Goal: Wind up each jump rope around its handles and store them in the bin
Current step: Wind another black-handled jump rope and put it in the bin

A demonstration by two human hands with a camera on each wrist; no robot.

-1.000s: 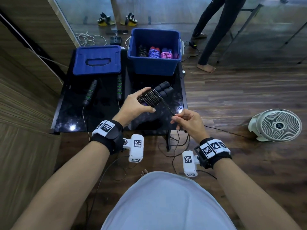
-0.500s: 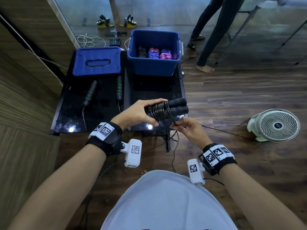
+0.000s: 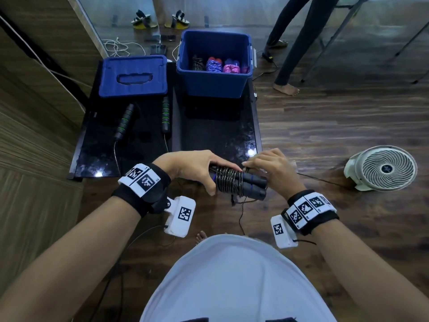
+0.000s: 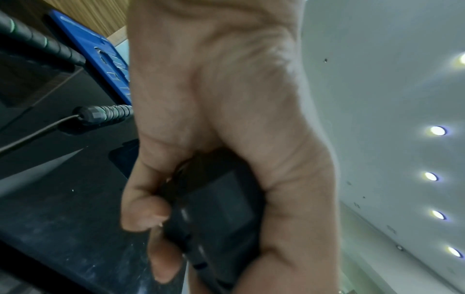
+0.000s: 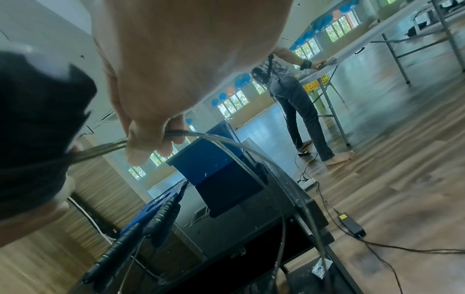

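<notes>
Centrally, at mid-frame, the black jump rope bundle (image 3: pixel 234 183) lies with its long axis left–right: left hand (image 3: pixel 192 167) grips the handles' left end, right hand (image 3: pixel 267 166) pinches the loose rope tail (image 5: pixel 226 145). Blue bin (image 3: pixel 214 83) sits well apart, toward upper centre — beyond both hands.

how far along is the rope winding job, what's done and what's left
Done: three wound ropes sit in the open blue plastic bin. In hand: the left hand grips the black-handled rope while the right hand pinches its cord. Left: the green-ringed rope lies unwound.
</notes>
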